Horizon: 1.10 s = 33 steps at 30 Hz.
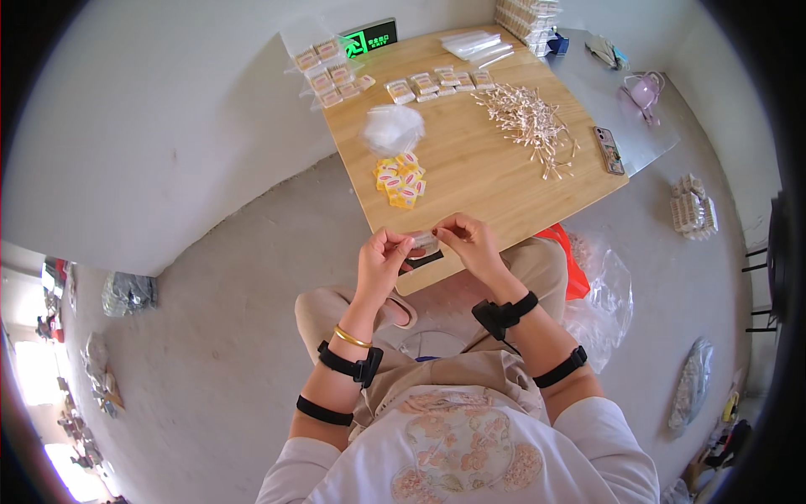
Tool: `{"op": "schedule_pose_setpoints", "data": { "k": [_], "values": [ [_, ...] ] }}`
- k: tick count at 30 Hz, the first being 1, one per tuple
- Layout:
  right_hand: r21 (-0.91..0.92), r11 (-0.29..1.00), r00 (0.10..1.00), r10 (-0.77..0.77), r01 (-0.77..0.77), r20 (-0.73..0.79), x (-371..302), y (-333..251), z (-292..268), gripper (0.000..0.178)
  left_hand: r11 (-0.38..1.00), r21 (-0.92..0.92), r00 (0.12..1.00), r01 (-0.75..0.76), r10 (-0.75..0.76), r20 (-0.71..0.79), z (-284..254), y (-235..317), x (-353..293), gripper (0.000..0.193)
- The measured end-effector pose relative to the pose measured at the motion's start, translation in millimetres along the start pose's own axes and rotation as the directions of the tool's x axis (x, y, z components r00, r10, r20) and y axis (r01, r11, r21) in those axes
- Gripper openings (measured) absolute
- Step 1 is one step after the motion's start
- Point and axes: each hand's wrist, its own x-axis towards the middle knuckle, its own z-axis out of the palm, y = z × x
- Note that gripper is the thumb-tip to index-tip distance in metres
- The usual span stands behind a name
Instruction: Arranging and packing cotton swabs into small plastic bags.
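Both hands meet over the near edge of the wooden table. My left hand [384, 259] pinches one end of a small clear plastic packet [426, 244] between thumb and fingers. At its other end, the fingertips of my right hand [468, 245] are closed on it. What the packet contains is too small to make out. Just beyond my left hand lies a heap of yellow cards [401, 179] with red and white labels. A pile of clear plastic pieces [394, 128] sits behind them. Loose cotton swabs [529, 122] are spread over the table's right half.
Small filled packs [437, 82] stand in a row farther back, with more stacked packs [327, 71] at the left edge. Clear plastic sleeves [475, 46] lie at the far side. A phone [609, 151] rests near the right edge. A red bag [567, 259] hangs beside my right knee.
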Motion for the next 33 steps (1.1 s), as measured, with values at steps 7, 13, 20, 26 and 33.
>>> {"op": "schedule_pose_setpoints", "data": {
  "k": [7, 13, 20, 26, 33],
  "values": [
    [0.142, 0.972, 0.978, 0.168, -0.185, 0.125, -1.2, 34.2, 2.5, 0.016, 0.997, -0.07, 0.999, 0.028, -0.026, 0.033, 0.6, -29.2, 7.0, 0.016],
    [0.101, 0.928, 0.921, 0.334, -0.358, 0.201, -3.8, 72.8, -1.5, 0.025, 0.991, -0.004, 0.989, 0.136, -0.136, 0.059, 3.3, -49.0, 10.0, 0.019],
    [0.029, 0.902, 0.883, 0.414, -0.43, 0.223, -1.7, 65.0, 6.1, 0.024, 0.982, -0.023, 0.981, 0.187, -0.185, 0.06, -9.9, -64.3, 16.3, 0.022],
    [0.097, 0.881, 0.866, 0.426, -0.462, 0.262, -7.6, 65.4, 8.2, 0.023, 0.975, -0.051, 0.971, 0.215, -0.209, 0.115, -14.6, -59.9, 11.5, 0.021],
    [0.142, 0.857, 0.85, 0.445, -0.496, 0.282, -8.6, 68.3, 6.9, 0.023, 0.969, -0.067, 0.959, 0.237, -0.223, 0.173, -19.3, -63.8, 13.5, 0.02]
  ]
}}
